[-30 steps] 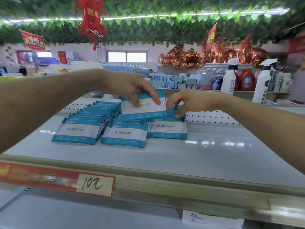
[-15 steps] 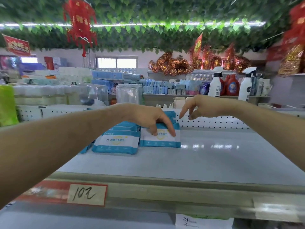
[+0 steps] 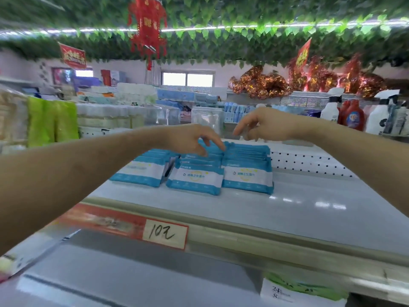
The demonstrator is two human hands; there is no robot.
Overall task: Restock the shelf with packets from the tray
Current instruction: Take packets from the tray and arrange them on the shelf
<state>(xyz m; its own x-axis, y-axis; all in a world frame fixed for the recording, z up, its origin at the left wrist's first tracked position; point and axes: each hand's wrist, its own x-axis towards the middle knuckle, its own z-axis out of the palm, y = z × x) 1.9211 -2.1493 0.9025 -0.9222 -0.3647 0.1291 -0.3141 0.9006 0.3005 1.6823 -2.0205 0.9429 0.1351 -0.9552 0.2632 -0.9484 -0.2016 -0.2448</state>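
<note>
My left hand (image 3: 192,138) hangs over the middle row of wet-wipe packets (image 3: 194,178), its fingers (image 3: 218,144) loosely spread, tips at the packets' top edges, pinching nothing. My right hand (image 3: 267,125) hovers above the right row, fingers slack and holding nothing. Three rows stand on the shelf (image 3: 309,213). To their right, bare shelf runs back to the perforated back panel (image 3: 309,165).

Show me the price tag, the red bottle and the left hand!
price tag (image 3: 164,234): head view, its white handwritten part.
red bottle (image 3: 353,117): head view, its front label.
left hand (image 3: 194,139): head view, back of the hand.
</note>
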